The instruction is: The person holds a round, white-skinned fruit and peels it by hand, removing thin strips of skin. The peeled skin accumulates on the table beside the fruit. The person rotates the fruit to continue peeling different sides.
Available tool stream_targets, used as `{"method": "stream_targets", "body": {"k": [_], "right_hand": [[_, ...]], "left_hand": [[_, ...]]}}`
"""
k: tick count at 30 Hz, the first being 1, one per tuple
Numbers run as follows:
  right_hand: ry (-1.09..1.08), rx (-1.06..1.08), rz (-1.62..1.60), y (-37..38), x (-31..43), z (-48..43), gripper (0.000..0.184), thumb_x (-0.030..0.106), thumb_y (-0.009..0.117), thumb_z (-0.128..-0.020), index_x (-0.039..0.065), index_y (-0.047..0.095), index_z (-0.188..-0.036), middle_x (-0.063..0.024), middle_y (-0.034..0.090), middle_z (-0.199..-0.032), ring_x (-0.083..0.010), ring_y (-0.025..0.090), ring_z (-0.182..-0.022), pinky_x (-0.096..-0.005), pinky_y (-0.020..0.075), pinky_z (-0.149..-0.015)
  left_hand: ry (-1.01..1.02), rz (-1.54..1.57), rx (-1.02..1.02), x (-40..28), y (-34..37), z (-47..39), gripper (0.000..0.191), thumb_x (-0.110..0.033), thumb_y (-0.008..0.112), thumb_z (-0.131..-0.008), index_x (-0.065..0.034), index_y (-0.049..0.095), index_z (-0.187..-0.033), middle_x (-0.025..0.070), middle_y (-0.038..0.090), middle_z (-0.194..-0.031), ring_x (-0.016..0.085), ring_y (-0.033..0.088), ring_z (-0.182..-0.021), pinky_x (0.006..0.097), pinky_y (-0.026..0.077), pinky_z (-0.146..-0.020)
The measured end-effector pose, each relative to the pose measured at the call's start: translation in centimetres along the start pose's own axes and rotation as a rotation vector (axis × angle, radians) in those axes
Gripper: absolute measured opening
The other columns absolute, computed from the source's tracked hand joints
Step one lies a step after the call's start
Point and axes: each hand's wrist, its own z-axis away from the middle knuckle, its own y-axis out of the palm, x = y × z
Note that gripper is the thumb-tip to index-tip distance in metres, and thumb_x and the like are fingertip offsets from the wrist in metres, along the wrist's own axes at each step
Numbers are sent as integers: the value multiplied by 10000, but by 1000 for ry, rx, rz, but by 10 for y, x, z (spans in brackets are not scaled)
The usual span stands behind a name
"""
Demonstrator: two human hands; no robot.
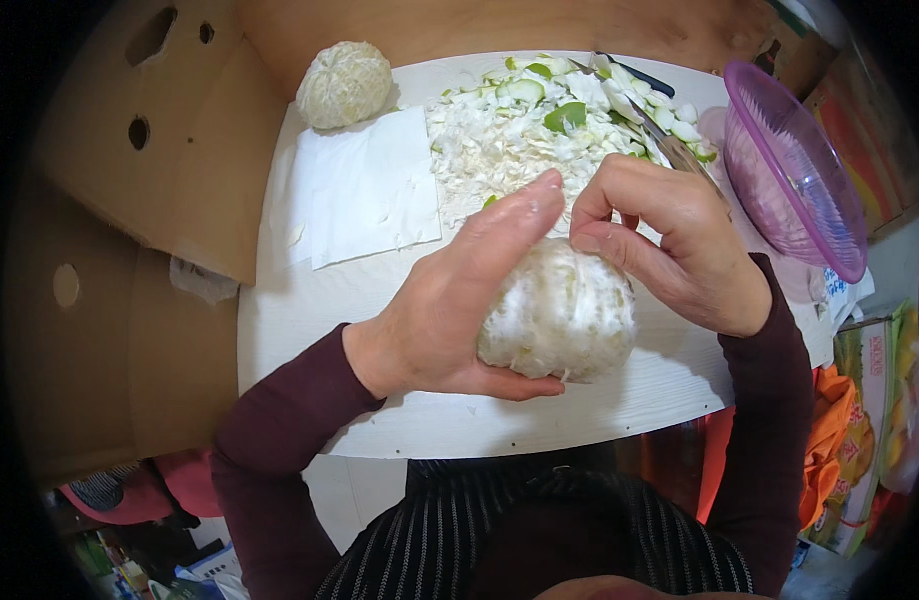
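A peeled pomelo (557, 322), streaked with white pith, is held above the near part of the white table (617, 405). My left hand (444, 307) cups its left side, thumb raised above and fingers running underneath. At the upper edge of the fruit, the thumb and index finger of my right hand (669, 240) pinch the pith; what lies between the fingertips is too small to make out. Beyond my hands spreads a heap of pith and green peel scraps (504, 142). A second peeled pomelo (345, 84) rests at the table's far left, by white paper towels (369, 195).
A knife blade (673, 146) lies among the scraps, partly behind my right hand, near a black handle (639, 75). The purple plastic basket (789, 172) stands tilted at the right edge. Cardboard (182, 150) walls off the left side. An orange cloth (827, 442) hangs at lower right.
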Motion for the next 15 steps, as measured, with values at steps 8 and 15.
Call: {"method": "stream_targets", "body": {"k": [8, 15], "right_hand": [[245, -20, 139, 5, -32, -8, 130, 106, 652, -993, 16, 600, -916, -89, 579, -772, -182, 503, -680, -309, 429, -626], [65, -183, 129, -4, -30, -5, 55, 29, 707, -928, -6, 665, -935, -51, 669, -818, -136, 623, -743, -272, 497, -690]], "left_hand": [[52, -116, 40, -2, -4, -1, 1212, -281, 980, -653, -27, 269, -1601, 261, 414, -1569, 414, 466, -1425, 445, 445, -1148], [-23, -5, -45, 16, -8, 4, 1165, -334, 962, -669, -24, 303, -1579, 226, 477, -1529, 352, 550, -1355, 416, 465, -1130]]}}
